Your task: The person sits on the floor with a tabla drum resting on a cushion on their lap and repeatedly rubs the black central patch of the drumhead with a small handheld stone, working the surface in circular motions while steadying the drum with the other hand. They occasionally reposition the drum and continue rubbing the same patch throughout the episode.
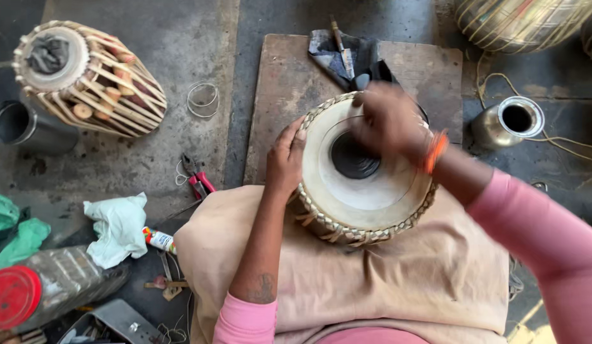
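A small hand drum (363,191) with a pale skin, a black centre spot and a braided rim rests on a beige cloth (385,280) over my lap. My left hand (285,158) grips the drum's left rim. My right hand (388,121), blurred by motion, presses on the skin just beside the black spot. Its fingers are curled; whether they hold anything is hidden. An orange band sits on that wrist.
A second drum (85,76) with wooden pegs lies at far left beside a steel cup (19,124). A wooden board (289,83) carries a dark cloth and a tool. Brass pot (509,121) right, red-handled pliers (197,178), white rag (117,226), red-lidded plastic jar (41,286).
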